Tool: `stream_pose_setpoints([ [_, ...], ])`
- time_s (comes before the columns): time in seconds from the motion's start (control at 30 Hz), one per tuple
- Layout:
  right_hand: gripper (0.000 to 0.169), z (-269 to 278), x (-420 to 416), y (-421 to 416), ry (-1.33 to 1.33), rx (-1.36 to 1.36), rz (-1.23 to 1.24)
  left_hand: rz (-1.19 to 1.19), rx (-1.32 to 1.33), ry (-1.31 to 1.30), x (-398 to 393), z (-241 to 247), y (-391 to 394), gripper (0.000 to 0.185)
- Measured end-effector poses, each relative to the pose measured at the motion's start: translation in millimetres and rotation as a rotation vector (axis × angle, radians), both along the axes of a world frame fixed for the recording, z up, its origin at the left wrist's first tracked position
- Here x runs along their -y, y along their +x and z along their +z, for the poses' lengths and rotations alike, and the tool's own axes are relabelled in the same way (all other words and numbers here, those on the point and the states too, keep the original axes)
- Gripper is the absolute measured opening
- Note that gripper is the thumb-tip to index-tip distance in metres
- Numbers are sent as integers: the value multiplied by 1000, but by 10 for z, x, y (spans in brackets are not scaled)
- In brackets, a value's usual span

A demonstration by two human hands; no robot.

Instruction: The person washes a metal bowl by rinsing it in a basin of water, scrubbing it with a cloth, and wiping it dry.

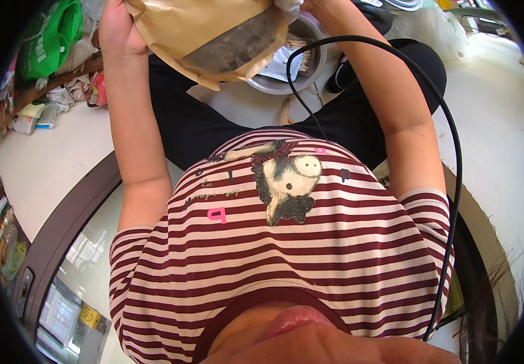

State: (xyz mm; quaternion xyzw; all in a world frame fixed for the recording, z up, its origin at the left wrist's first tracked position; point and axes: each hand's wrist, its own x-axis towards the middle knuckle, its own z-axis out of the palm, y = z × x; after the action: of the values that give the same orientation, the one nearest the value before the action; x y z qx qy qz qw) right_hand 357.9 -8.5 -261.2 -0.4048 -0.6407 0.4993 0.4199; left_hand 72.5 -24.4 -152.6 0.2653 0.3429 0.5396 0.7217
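Observation:
My left hand (pixel 122 29) grips the left side of a brown kraft paper bag (pixel 166 22), with its fingers partly cut off by the top edge. Through the bag's clear window show dark brown clumps. Only the base of my right hand (pixel 313 4) shows, beside the bag's upper right end; its fingers are out of view. A crumpled whitish piece (pixel 289 4) lies between that hand and the bag. Below and behind the bag, between my legs, stands a round grey basin (pixel 320 50) holding a white packet (pixel 281 63) and a stack of light brown, ridged pieces.
A black cable (pixel 448 118) loops over my right arm and the basin. At left are a green bag (pixel 46 43), crumpled wrappers (pixel 62 98) and a pink item (pixel 99 89). Clear plastic bags (pixel 435 32) lie at upper right. A dark curved frame (pixel 71 214) with glass is beneath me.

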Motion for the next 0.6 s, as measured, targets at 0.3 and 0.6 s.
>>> stream_pose_setpoints([
  [0.3, 38, 117, -80, -274, 310, 262, 90, 653, -962, 384, 601, -336, 283, 66],
  [0.6, 46, -446, 429, -680, 642, 275, 286, 101, -130, 81, 704, -679, 545, 73],
])
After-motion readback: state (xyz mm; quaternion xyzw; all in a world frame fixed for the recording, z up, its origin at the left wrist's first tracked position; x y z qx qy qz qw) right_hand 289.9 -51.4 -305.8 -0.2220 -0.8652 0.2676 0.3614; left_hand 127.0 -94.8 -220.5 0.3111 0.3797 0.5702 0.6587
